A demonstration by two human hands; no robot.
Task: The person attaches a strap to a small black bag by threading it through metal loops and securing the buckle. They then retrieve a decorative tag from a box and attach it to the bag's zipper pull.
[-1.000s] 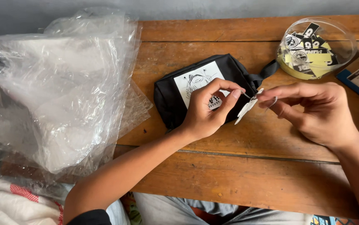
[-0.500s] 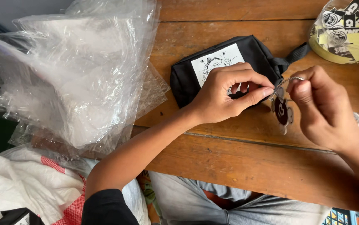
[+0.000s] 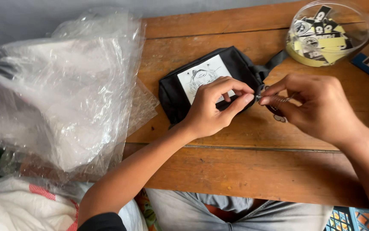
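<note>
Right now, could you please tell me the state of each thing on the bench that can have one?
Black pouch: lying flat on the wooden bench, white picture patch up.
Left hand: resting on the pouch, fingertips pinched at its right end.
Right hand: pinching a small metal ring, a tag hanging under it.
Clear tub: holding stickers.
Plastic bags: crumpled, piled at the left.

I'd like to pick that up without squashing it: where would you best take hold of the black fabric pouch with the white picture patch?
Probably by the grey strap at the far right end of the black fabric pouch, coming from the right. The pouch lies flat on the wooden table, and the left hand covers its near edge, so the strap that sticks out is the freest part.
</note>
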